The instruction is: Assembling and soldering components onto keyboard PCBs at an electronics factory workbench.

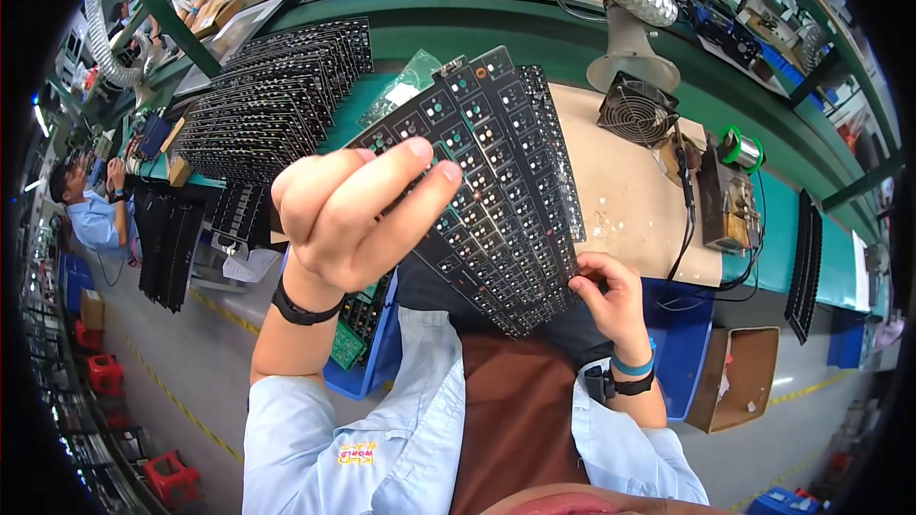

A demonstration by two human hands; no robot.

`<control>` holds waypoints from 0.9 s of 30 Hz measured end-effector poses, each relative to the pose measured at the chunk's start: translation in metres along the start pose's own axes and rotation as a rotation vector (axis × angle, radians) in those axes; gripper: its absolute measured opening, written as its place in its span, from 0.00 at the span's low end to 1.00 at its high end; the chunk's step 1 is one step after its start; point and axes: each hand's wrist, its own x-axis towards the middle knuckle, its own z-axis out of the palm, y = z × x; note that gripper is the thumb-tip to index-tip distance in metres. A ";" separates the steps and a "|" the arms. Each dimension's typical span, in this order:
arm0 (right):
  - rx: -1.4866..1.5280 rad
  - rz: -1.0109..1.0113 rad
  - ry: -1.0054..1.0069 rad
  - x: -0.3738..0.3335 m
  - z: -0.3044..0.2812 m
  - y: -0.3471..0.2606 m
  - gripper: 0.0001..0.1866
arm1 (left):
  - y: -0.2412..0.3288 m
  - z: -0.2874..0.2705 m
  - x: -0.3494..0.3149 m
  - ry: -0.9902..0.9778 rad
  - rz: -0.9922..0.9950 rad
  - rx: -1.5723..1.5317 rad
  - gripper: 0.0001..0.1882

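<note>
A long black circuit board [496, 172], dotted with rows of small solder points and pads, is raised at a tilt in front of my chest. My left hand [348, 215] grips its left edge, two fingertips lying over the face and the thumb out of sight. At the lower right edge, my right hand [611, 294] pinches the board between thumb and fingers. A metal connector [450, 67] sticks out of the board's top edge. Behind it, partly covered, shows a second speckled board [558, 148] lying over the brown bench sheet [611, 191].
Many similar boards stand in a stack [267, 105] at the back left. To the right are a small fan [637, 108], a solder spool [741, 150], and a metal soldering unit [730, 205] with cables. Blue bins [682, 343] and a cardboard box [733, 377] sit below. A co-worker [95, 205] sits far left.
</note>
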 end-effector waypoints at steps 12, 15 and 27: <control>-0.100 -0.082 0.038 0.004 0.006 0.013 0.10 | 0.012 -0.014 -0.009 0.064 0.107 0.029 0.09; -0.129 -0.103 0.048 0.003 0.006 0.014 0.10 | 0.012 -0.001 -0.009 0.178 0.158 0.037 0.09; -0.235 -0.181 0.087 0.002 0.007 0.014 0.11 | 0.023 0.007 -0.010 0.348 0.169 0.024 0.08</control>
